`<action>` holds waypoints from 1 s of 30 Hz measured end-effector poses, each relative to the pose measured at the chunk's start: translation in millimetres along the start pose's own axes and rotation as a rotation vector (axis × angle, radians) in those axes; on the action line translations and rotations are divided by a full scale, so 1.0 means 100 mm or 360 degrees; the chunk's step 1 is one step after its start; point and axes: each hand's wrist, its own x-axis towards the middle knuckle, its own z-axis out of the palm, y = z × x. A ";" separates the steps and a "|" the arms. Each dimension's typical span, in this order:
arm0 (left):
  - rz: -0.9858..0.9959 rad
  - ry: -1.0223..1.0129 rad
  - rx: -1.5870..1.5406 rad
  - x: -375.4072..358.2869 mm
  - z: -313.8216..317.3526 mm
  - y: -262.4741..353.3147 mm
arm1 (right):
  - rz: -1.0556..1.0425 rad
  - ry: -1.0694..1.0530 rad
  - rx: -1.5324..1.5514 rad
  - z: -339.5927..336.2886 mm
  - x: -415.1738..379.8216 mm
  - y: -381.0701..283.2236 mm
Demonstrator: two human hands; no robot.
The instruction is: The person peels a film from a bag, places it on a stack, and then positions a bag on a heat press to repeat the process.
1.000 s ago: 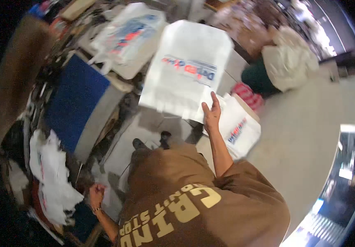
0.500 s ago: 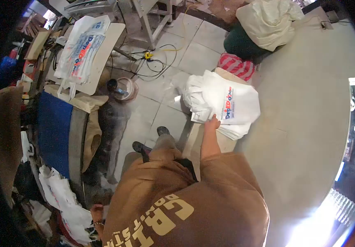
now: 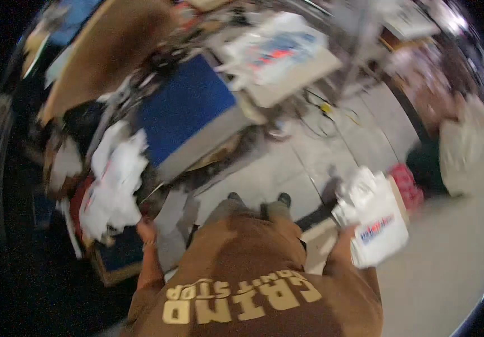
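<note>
My left hand [image 3: 147,229] is beside a pile of white printed bags [image 3: 112,188] at the left; motion blur hides how its fingers lie. At the right, my right hand [image 3: 347,231] touches the left edge of a stack of white bags [image 3: 383,224] with red and blue print. Its fingers are blurred and partly covered by the stack, which lies on a light board.
A blue-topped surface [image 3: 188,106] stands ahead, with more printed bags [image 3: 281,48] on a board beyond it. Cables [image 3: 326,118] lie on the tiled floor [image 3: 287,168]. Red-and-white striped cloth [image 3: 406,188] and a pale sack [image 3: 469,146] are at the right.
The view has swung left, bringing the left bag pile closer to the centre. My left hand has moved forward to that pile; my right hand remains at the bag stack.
</note>
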 end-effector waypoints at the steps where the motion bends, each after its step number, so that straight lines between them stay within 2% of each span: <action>1: -0.0254 -0.0212 0.0054 0.07 0.13 -0.17 | -0.0073 -0.0091 -0.0221 -0.16 -0.14 -0.08; 2: 0.0084 -0.0011 -0.0340 -0.26 -0.26 0.68 | -0.0115 -0.0192 -0.0359 -0.22 -0.25 -0.12; 3: 0.0052 -0.0143 -0.0248 -0.21 0.05 0.40 | -0.0136 -0.0338 -0.0449 -0.21 -0.37 -0.13; 4: 0.0199 -0.0157 0.0049 -0.24 0.14 0.31 | -0.0155 -0.0488 -0.0545 -0.23 -0.43 -0.12; 5: 0.0130 -0.0046 -0.0202 -0.28 0.42 0.17 | -0.0145 -0.0668 -0.0635 -0.19 -0.54 -0.09; 8: 0.0125 -0.0082 -0.0277 -0.27 0.20 0.48 | -0.0049 -0.1336 -0.0915 0.01 -0.83 0.05; 10: 0.0018 -0.0365 -0.0461 -0.10 0.18 0.41 | 0.0138 -0.1891 -0.1107 0.28 -1.04 0.22; 11: -0.0019 -0.0334 -0.0491 -0.02 0.11 0.44 | 0.0231 -0.2166 -0.1212 0.47 -1.12 0.29; 12: 0.0003 -0.0164 -0.0595 0.07 0.00 0.47 | 0.0344 -0.2390 -0.1328 0.66 -1.22 0.36; 13: 0.0026 0.0003 -0.0697 0.18 -0.12 0.50 | -0.0029 -0.2427 -0.1485 0.64 -1.67 0.36; 15: -0.0032 0.0122 -0.0751 0.46 -0.40 0.49 | -0.0815 -0.2332 -0.1829 0.62 -2.58 0.34; 16: -0.0061 0.0217 -0.0787 0.62 -0.49 0.40 | -0.0851 -0.2335 -0.1840 0.72 -2.86 0.41; 17: -0.0078 0.0232 -0.0809 0.80 -0.56 0.26 | -0.1394 -0.2742 -0.2064 0.88 -3.05 0.55; 18: 0.0031 0.0330 -0.0726 0.99 -0.61 0.10 | -0.1974 -0.3115 -0.2262 1.00 -3.25 0.66; 20: 0.0135 0.0444 -0.0666 1.35 -0.60 -0.24 | -0.1156 -0.3519 -0.2149 0.26 -4.92 0.62; 22: 0.0245 0.0533 -0.0504 1.71 -0.49 -0.57 | -0.1783 -0.3382 -0.2445 0.26 -5.53 1.13; 23: 0.0211 0.0397 -0.0570 1.85 -0.47 -0.67 | -0.1928 -0.3537 -0.2405 0.26 -5.87 1.36; 24: 0.0214 0.0396 -0.0584 1.96 -0.38 -0.73 | -0.2060 -0.3691 -0.2358 0.25 -6.22 1.59; 26: 0.0150 0.0116 -0.0309 2.07 -0.08 -0.85 | -0.2718 -0.3673 -0.1814 0.01 -7.26 1.81; 27: 0.0249 0.0036 -0.0311 2.02 0.05 -0.90 | -0.2736 -0.3569 -0.1489 -0.04 -7.71 1.98; 28: 0.0321 0.0115 -0.0317 1.90 0.04 -0.86 | -0.2742 -0.3458 -0.1180 -0.02 -8.08 2.11; 30: 0.0354 0.0187 -0.0415 1.71 -0.08 -0.81 | -0.2492 -0.3283 -0.1013 0.30 -8.54 2.45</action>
